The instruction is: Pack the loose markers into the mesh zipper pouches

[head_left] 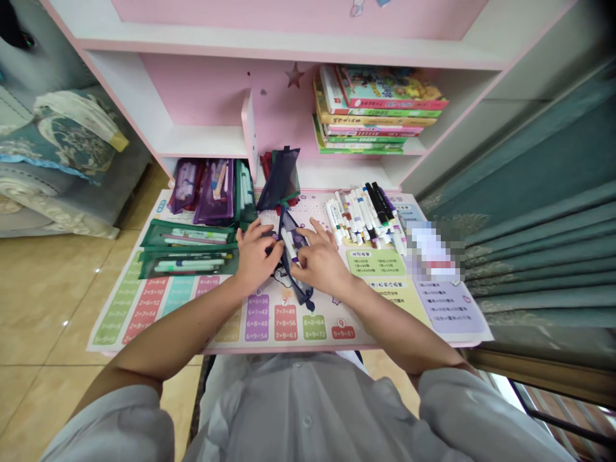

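A dark blue mesh pencil pouch (301, 290) lies slantwise on the desk with white markers (289, 245) in its opening. At its left edge, my left hand (260, 253) is closed, thumb and forefinger pinching the pouch beside the markers. My right hand (321, 258) bends over the other edge with its fingers curled on the mesh; its fingertips are partly hidden. To the right of my hands is a heap of loose markers (363, 215), mostly white with a few black ones. Green mesh pouches (190, 264) filled with pens lie left of my left hand.
Purple mesh pouches (216, 192) with pens lean at the back left. A stack of flat pouches (282, 176) rests against the shelf. Books (375, 122) are piled on the right shelf. A blurred package (433, 250) lies by the curtain (524, 186). A times-table mat (283, 321) covers the desk.
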The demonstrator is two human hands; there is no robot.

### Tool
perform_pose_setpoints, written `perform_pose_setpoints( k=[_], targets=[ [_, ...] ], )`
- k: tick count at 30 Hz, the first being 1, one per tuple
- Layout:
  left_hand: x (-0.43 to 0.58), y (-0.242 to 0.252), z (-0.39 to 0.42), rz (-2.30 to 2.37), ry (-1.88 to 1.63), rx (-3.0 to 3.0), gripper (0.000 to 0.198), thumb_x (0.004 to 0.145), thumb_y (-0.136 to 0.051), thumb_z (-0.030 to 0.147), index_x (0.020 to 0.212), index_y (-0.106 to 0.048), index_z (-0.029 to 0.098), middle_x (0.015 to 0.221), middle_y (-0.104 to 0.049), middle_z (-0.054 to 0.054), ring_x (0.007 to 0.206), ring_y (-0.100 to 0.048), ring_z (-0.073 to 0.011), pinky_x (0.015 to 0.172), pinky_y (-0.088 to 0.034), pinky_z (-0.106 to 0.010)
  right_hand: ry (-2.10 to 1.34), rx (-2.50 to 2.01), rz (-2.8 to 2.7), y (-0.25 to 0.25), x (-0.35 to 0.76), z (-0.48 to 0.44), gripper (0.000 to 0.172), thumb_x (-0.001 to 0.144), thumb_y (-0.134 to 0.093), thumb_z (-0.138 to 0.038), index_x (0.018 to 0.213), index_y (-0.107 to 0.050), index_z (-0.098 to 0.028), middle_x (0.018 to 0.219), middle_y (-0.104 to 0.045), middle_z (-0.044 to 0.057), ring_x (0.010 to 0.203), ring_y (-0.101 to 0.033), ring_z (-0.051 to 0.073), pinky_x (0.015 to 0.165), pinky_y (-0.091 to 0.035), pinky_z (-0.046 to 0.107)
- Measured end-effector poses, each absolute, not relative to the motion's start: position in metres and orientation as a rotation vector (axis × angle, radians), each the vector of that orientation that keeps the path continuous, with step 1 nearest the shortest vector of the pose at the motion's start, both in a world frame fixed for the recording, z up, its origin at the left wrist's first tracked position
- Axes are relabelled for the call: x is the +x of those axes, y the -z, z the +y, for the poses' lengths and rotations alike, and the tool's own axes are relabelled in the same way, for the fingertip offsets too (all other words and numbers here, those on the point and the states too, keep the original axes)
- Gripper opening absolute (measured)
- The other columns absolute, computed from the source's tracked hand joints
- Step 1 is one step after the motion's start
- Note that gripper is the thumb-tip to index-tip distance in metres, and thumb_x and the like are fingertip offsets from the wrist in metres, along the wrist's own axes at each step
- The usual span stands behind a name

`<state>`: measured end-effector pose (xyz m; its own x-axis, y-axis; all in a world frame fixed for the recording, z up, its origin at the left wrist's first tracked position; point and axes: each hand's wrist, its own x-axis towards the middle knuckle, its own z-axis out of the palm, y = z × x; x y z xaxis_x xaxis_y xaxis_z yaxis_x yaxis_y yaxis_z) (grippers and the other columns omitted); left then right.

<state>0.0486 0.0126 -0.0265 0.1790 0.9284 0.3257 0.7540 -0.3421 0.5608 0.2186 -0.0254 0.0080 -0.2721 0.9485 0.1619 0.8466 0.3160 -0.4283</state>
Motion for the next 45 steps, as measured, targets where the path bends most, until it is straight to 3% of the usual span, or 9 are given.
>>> perform_pose_setpoints(
  k=[6, 12, 17, 22, 25, 30, 45],
  targets=[
    [0.049, 0.024, 0.012, 1.613, -0.907, 2.166, 0.029, 0.089, -0.059, 0.029, 0.061, -0.063, 0.022, 0.124, -0.071, -0.003, 0.137, -0.049, -0.0312, 0.118, -0.021, -0.063, -0.304, -1.726, -2.186, 0.002, 0.216, -0.024, 0.014, 0.078, -0.070, -0.023, 0.066, -0.071, -0.016, 0.150, -0.050, 0.016, 0.151, -0.019, 0.046, 0.115, -0.025, 0.071],
    [0.049, 0.025, 0.012, 1.606, -0.912, 2.167, 0.029, 0.089, -0.059, 0.029, 0.061, -0.063, 0.022, 0.123, -0.071, -0.003, 0.137, -0.049, -0.0313, 0.118, -0.022, -0.063, -0.394, -1.819, -2.240, 0.003, 0.216, -0.021, 0.011, 0.080, -0.070, -0.026, 0.077, -0.074, -0.017, 0.153, -0.047, 0.017, 0.152, -0.017, 0.048, 0.115, -0.024, 0.073],
    [0.048, 0.026, 0.013, 1.609, -0.910, 2.177, 0.029, 0.090, -0.059, 0.030, 0.061, -0.063, 0.023, 0.124, -0.071, -0.003, 0.137, -0.049, -0.0310, 0.117, -0.022, -0.062, -0.374, -1.712, -2.163, 0.003, 0.222, -0.018, 0.015, 0.081, -0.071, -0.030, 0.072, -0.072, -0.019, 0.143, -0.058, 0.014, 0.149, -0.030, 0.042, 0.115, -0.029, 0.068],
    [0.048, 0.024, 0.012, 1.603, -0.903, 2.178, 0.029, 0.090, -0.059, 0.030, 0.062, -0.064, 0.022, 0.123, -0.071, -0.003, 0.138, -0.049, -0.0311, 0.117, -0.022, -0.062, -0.284, -1.597, -1.928, 0.003, 0.246, 0.002, 0.017, 0.085, -0.068, -0.036, 0.080, -0.073, -0.021, 0.135, -0.065, 0.012, 0.143, -0.044, 0.032, 0.115, -0.037, 0.054],
    [0.048, 0.024, 0.012, 1.606, -0.896, 2.164, 0.029, 0.090, -0.059, 0.030, 0.061, -0.063, 0.022, 0.123, -0.071, -0.004, 0.137, -0.049, -0.0320, 0.117, -0.022, -0.063, -0.112, -1.844, -1.758, 0.011, 0.269, 0.020, 0.018, 0.085, -0.067, -0.034, 0.080, -0.074, -0.019, 0.138, -0.062, 0.015, 0.143, -0.041, 0.036, 0.116, -0.033, 0.060],
    [0.049, 0.024, 0.012, 1.606, -0.902, 2.164, 0.029, 0.089, -0.059, 0.030, 0.061, -0.062, 0.022, 0.123, -0.071, -0.003, 0.137, -0.049, -0.0317, 0.117, -0.022, -0.064, 0.052, -2.176, -1.673, 0.034, 0.298, 0.041, 0.017, 0.077, -0.071, -0.030, 0.077, -0.074, -0.014, 0.148, -0.050, 0.018, 0.148, -0.023, 0.047, 0.112, -0.028, 0.069],
    [0.048, 0.027, 0.013, 1.606, -0.897, 2.170, 0.029, 0.089, -0.059, 0.030, 0.062, -0.063, 0.022, 0.123, -0.070, -0.004, 0.137, -0.049, -0.0326, 0.118, -0.021, -0.064, -0.002, -2.307, -1.852, 0.040, 0.290, 0.047, 0.027, 0.083, -0.065, -0.033, 0.091, -0.076, -0.010, 0.152, -0.047, 0.020, 0.149, -0.019, 0.048, 0.114, -0.023, 0.072]
  ],
)
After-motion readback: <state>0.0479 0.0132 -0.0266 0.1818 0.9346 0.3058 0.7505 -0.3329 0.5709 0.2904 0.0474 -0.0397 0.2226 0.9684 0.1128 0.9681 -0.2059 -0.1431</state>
